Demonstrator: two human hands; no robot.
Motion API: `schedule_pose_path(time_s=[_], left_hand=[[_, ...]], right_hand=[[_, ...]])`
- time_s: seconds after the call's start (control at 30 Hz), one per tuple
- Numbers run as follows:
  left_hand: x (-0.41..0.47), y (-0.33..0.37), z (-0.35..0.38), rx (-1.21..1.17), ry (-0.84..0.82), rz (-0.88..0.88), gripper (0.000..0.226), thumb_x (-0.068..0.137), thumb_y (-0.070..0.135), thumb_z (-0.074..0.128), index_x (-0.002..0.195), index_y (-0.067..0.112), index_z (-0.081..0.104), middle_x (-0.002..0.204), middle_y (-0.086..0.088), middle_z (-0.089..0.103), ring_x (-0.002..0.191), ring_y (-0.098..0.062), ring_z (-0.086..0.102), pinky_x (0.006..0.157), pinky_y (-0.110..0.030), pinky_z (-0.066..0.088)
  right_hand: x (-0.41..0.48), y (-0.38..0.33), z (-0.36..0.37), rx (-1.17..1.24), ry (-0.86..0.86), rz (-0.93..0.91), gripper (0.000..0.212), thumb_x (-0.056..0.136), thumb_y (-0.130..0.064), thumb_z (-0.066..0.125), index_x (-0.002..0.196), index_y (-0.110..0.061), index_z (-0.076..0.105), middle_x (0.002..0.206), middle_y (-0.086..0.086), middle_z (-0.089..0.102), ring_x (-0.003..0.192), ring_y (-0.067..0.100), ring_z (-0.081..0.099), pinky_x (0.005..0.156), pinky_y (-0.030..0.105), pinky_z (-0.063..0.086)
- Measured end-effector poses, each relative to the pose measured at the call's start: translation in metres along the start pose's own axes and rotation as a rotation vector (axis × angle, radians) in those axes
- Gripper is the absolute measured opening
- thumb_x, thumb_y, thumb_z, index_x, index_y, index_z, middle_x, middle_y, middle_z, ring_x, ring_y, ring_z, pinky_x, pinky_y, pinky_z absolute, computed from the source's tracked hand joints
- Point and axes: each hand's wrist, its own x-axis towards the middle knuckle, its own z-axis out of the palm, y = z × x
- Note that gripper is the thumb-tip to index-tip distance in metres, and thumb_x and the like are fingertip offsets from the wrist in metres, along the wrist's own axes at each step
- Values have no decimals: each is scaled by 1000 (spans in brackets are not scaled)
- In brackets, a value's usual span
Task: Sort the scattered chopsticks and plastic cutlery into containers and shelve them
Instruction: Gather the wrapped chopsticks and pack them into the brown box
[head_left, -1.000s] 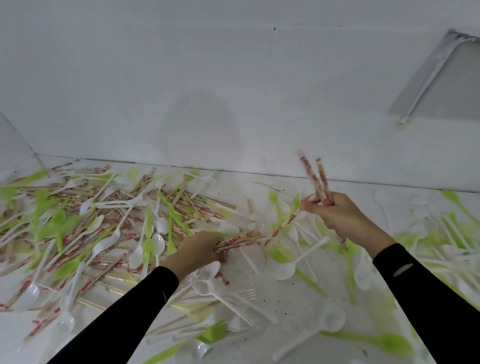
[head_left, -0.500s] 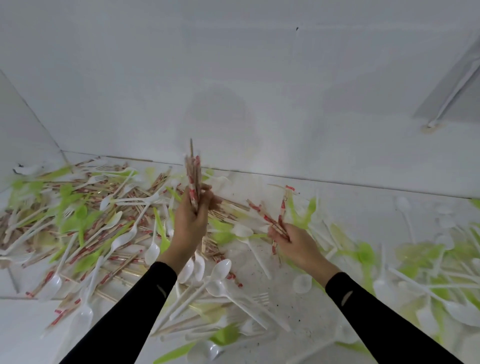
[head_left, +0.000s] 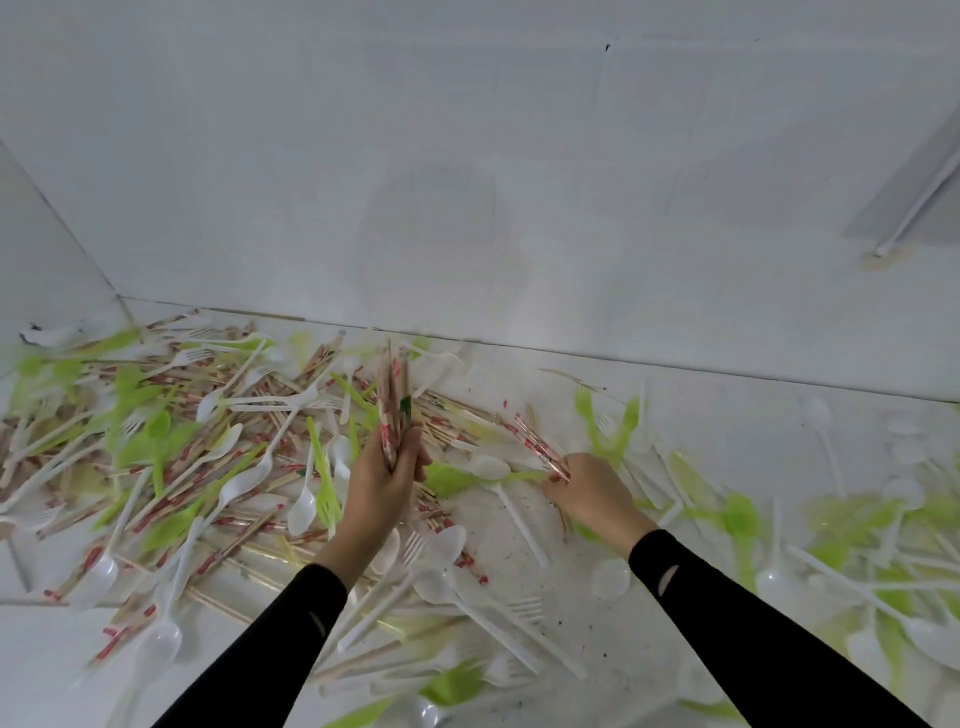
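Wrapped chopsticks, white plastic spoons and forks and green cutlery lie scattered over a white floor (head_left: 597, 613). My left hand (head_left: 384, 480) grips an upright bundle of wrapped chopsticks (head_left: 393, 410) above the pile. My right hand (head_left: 587, 488) is low over the floor and pinches a couple of wrapped chopsticks (head_left: 537, 444) that slant up to the left. A thick heap of chopsticks and cutlery (head_left: 171, 457) lies left of my left hand. More white and green cutlery (head_left: 841, 525) is spread to the right.
A white wall (head_left: 467, 182) rises straight behind the pile, with a side wall (head_left: 36, 260) at the left. A grey panel with a white rod (head_left: 919, 197) leans at the upper right. No container shows in view.
My left hand still holds its bundle upright, now nearer the middle of the view. My right hand has dropped lower to the floor with a couple of chopsticks. The view has shifted slightly.
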Motion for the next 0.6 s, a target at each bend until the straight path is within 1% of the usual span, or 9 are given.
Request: schedule_pose_path(time_s=[0.07,0.13,0.2,0.27,0.33,0.4,0.43,0.5,0.6], left_hand=[[15,5,-2,64,22,25,16,97,26,59,88,13,56,64,-5,56,51,-10,47,47,-21,39],[35,3,-7,169,-6,29,22,93,35,65,83,17,58,59,-2,50,48,-9,41,45,-23,34],[54,1,-11,286,-101,32,27,90,44,66,79,21,60,56,-2,52,47,-9,41,44,-23,33],[72,-1,-11,411,-195,51,28,90,44,66,76,20,61,56,1,56,48,-9,47,44,-19,33],[88,-3,-7,638,-337,69,27,95,37,61,76,19,58,60,4,54,55,-14,52,48,-22,35],[99,-9,-1,922,-497,108,11,98,19,53,93,14,62,76,-1,60,73,-23,61,59,-30,43],[102,-11,0,1017,-538,132,14,95,8,50,99,12,62,85,-4,64,83,-26,63,64,-33,47],[106,-17,4,1101,-574,167,27,88,-2,46,105,11,63,98,-5,65,93,-27,64,69,-36,50],[113,-24,9,1180,-611,216,36,86,-3,47,114,15,62,108,-3,66,101,-25,64,74,-36,52]], right_hand=[[-2,1,4,-69,46,13,24,87,-37,64,81,-17,53,75,-2,56,70,21,55,55,29,37],[-2,3,6,-107,66,14,29,87,-43,65,81,-17,54,79,-1,58,71,21,56,59,30,40],[-1,5,5,-122,47,16,26,88,-37,63,77,-17,51,74,-1,55,68,21,55,59,31,42],[0,6,0,-89,18,37,22,84,-30,62,73,-16,49,69,-2,51,66,21,54,56,30,38],[-1,8,-9,14,-7,72,25,81,-30,65,69,-16,48,64,-2,51,59,18,50,53,27,35],[-1,9,-21,114,-50,114,22,81,-31,66,73,-15,53,66,-2,62,56,15,51,50,24,37],[-2,9,-28,159,-85,140,18,82,-30,65,79,-14,58,70,-2,69,55,13,52,48,21,37],[-6,11,-43,233,-161,186,15,86,-26,62,94,-13,62,74,-2,74,54,12,52,45,18,35],[-12,19,-70,218,-240,167,17,87,-25,65,100,-13,66,72,-7,75,66,11,60,57,22,41]])
